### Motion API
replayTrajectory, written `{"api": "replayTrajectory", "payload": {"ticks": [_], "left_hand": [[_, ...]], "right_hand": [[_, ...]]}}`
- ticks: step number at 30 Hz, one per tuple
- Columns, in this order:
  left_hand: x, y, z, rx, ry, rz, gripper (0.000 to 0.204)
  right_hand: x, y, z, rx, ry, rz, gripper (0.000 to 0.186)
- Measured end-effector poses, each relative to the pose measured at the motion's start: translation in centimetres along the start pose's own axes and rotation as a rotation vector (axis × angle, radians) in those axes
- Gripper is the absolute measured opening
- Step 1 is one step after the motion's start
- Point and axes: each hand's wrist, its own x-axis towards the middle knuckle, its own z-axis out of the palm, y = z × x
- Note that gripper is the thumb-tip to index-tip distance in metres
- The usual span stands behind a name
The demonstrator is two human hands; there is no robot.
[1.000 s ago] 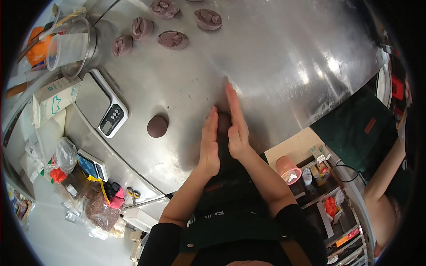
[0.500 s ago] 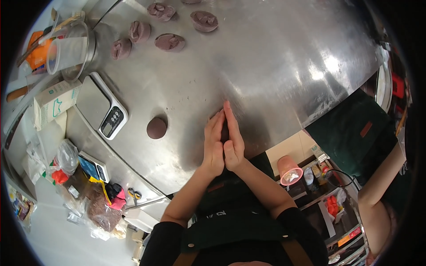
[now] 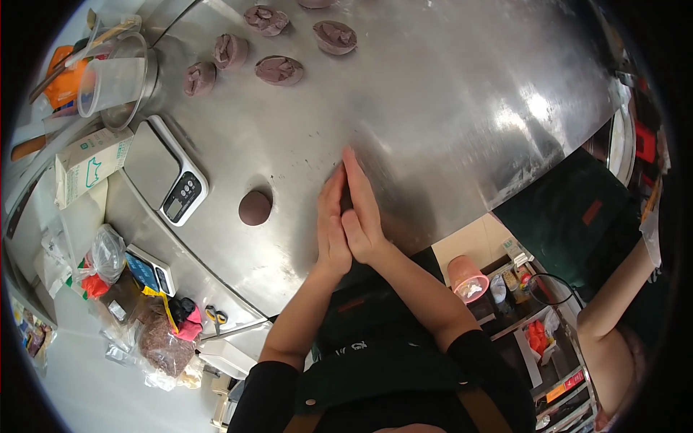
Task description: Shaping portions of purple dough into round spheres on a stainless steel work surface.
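Observation:
Above the steel table, my left hand (image 3: 331, 229) and my right hand (image 3: 365, 216) are pressed palm to palm, fingers straight and pointing away from me. Between the palms they hold a piece of dark purple-brown dough (image 3: 346, 198); only a small part of it shows in the gap, so its shape is mostly hidden. A smooth round dough ball (image 3: 255, 208) rests on the table to the left of my hands. Farther off, several lumps of paler purplish dough with rough, cracked tops, one of them this piece (image 3: 279, 70), sit apart from each other.
A white digital scale (image 3: 167, 173) lies at the left, beside a carton (image 3: 90, 164) and clear plastic tubs (image 3: 115, 83). Bags, a second scale (image 3: 150, 272) and scissors (image 3: 216, 315) are at lower left. A pink cup (image 3: 465, 274) stands at right, near another person's arm (image 3: 613, 296).
My joined hands have shifted a little left, with the right hand sliding forward against the left. The dough stays between the palms. The ball on the table has not moved.

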Motion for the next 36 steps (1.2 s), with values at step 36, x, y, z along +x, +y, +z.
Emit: {"api": "replayTrajectory", "payload": {"ticks": [36], "left_hand": [[0.6, 0.3, -0.2, -0.243, 0.082, -0.09, 0.077]], "right_hand": [[-1.3, -0.3, -0.9, 0.223, 0.042, 0.042, 0.063]]}}
